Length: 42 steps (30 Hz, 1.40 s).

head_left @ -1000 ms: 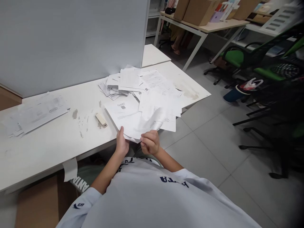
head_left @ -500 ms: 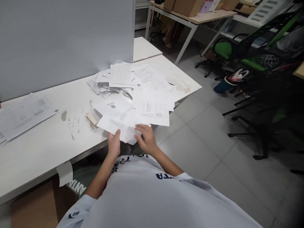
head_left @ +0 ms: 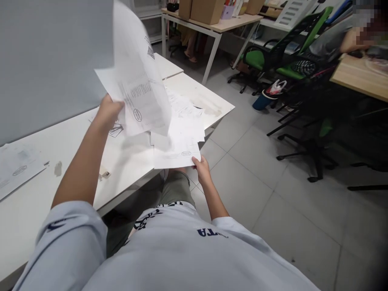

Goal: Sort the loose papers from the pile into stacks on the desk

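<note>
My left hand [head_left: 109, 112] is closed on the lower left edge of some printed paper sheets [head_left: 139, 89], held up above the table and curving in the air. An oval stamp shows near their lower edge, and the sheets are slightly blurred. With thumb and fingers, my right hand [head_left: 202, 167] pinches the near right corner of another stamped sheet [head_left: 174, 157], which juts over the table's front edge. More printed papers [head_left: 183, 103] lie spread behind it, partly hidden by the raised sheets.
A stack of papers [head_left: 20, 165] and a small cream-coloured block [head_left: 104, 173] lie on the white table [head_left: 72, 182]. A grey partition [head_left: 54, 60] rises along its back. Green chairs [head_left: 254, 58], a blue bin [head_left: 263, 101] and a person's arm [head_left: 348, 42] are to the right.
My left hand has lifted its sheets up and to the left. My right hand has moved from those sheets to the corner of the sheet on the right. The view has shifted right.
</note>
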Tool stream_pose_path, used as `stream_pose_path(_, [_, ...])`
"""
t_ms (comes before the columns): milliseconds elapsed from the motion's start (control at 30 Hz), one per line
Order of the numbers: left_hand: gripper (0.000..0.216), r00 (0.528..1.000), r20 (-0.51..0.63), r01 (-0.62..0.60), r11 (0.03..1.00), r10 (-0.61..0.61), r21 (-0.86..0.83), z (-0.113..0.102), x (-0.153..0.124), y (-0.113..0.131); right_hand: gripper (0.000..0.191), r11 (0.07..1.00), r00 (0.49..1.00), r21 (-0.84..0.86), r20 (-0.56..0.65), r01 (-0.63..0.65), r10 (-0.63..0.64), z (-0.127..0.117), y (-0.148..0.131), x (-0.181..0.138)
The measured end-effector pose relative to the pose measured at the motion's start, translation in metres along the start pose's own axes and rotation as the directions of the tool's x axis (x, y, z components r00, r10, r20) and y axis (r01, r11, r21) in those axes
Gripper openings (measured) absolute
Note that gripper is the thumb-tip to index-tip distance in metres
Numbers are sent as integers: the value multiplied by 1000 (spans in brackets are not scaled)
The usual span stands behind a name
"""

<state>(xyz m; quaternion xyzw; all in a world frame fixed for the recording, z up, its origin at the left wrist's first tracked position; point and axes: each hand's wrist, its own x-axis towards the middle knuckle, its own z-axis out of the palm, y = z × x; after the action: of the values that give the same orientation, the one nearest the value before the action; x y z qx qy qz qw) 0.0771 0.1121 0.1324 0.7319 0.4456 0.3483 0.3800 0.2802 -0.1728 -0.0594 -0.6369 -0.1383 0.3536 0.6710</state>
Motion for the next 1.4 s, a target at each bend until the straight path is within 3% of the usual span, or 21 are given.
stream_pose_path(100, [42, 966, -148, 237, 957, -214, 166, 28, 33, -37, 39, 999, 993, -4, 109, -34, 34, -14, -12, -15])
stream_pose_path(200, [31, 933, -235, 334, 901, -274, 276, 40, 39, -63, 39, 999, 992, -4, 119, -35, 35, -29, -19, -25])
stream_pose_path(400, [28, 941, -290, 281, 877, -173, 390, 38, 37, -65, 38, 1000, 991, -14, 134, 9, -7, -37, -33, -27])
stream_pose_path(533, [28, 938, -333, 218, 912, -97, 348, 24, 24, -56, 37, 986, 979, -36, 136, 161, -155, -41, -49, -26])
stream_pose_path(633, [35, 899, -426, 125, 992, -100, 32, 17, -13, -58, 40, 973, 953, 62, 196, 221, -229, -44, -62, -24])
stream_pose_path(700, [35, 859, -477, 44, 954, -188, -297, 21, -53, -62, 43, 968, 952, 165, 209, 191, -224, -39, -69, -21])
stream_pose_path(800, [28, 800, -464, -62, 718, -379, -693, 45, -122, -69, 43, 964, 959, 241, 228, 113, -170, -17, -70, -17])
stream_pose_path(867, [30, 767, -357, -22, 535, -533, -845, 67, -165, -71, 41, 969, 961, 245, 257, 38, -103, 7, -60, -22])
stream_pose_path(967, [37, 749, -164, 72, 325, -642, -943, 98, -212, -66, 41, 975, 949, 196, 313, -107, 41, 45, -32, -41])
stream_pose_path(1033, [40, 776, -93, 82, 246, -624, -966, 109, -234, -60, 41, 979, 927, 123, 359, -162, 108, 62, -11, -58])
stream_pose_path(1100, [42, 830, -45, 70, 184, -556, -980, 112, -251, -52, 38, 991, 918, 30, 380, -131, 110, 70, 4, -73])
stream_pose_path(1233, [47, 902, 37, 117, 160, -430, -980, 111, -272, -45, 29, 958, 917, -221, 390, 183, -85, 65, 13, -84])
stream_pose_path(1333, [51, 885, 56, 164, 195, -462, -967, 114, -275, -49, 26, 802, 853, -413, 477, 430, -212, 52, 11, -83])
stream_pose_path(1400, [52, 858, 39, 159, 192, -513, -968, 115, -272, -53, 32, 745, 841, -475, 497, 468, -211, 45, 13, -81])
